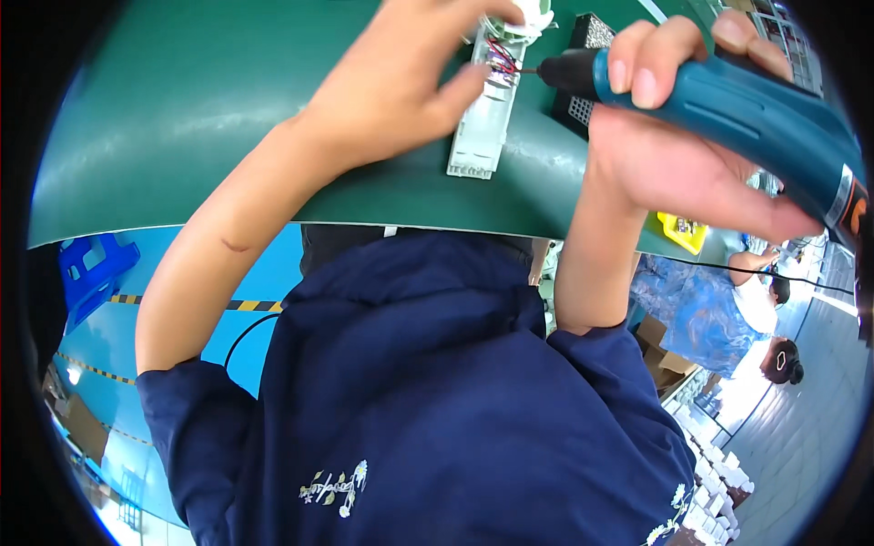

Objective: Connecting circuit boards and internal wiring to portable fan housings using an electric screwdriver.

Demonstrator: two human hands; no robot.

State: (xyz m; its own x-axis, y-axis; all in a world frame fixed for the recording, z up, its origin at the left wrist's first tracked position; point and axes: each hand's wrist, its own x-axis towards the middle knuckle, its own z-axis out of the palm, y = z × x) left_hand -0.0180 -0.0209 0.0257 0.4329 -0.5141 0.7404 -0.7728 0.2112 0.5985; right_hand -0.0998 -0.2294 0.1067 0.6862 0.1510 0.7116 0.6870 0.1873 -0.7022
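A long white plastic housing (480, 136) lies on the green work table, with thin red and dark wires (499, 60) bunched in its upper part. At its far end sits a rounded white and pale green part (526, 25). My left hand (391, 86) holds the housing at that end, fingers over the rounded part and thumb along the housing's left side. A teal electric screwdriver (728, 105) is gripped in my right hand (674, 155). Its thin bit points left and reaches the housing beside the wires; the exact contact spot is too small to make out.
Right of the housing stands a dark box with a perforated face (583, 77). A yellow tray (683, 233) rests near the table's front edge, and a black cable (756, 271) runs past it. Behind, a blue stool (96, 273) stands at left; another person (719, 309) is at right.
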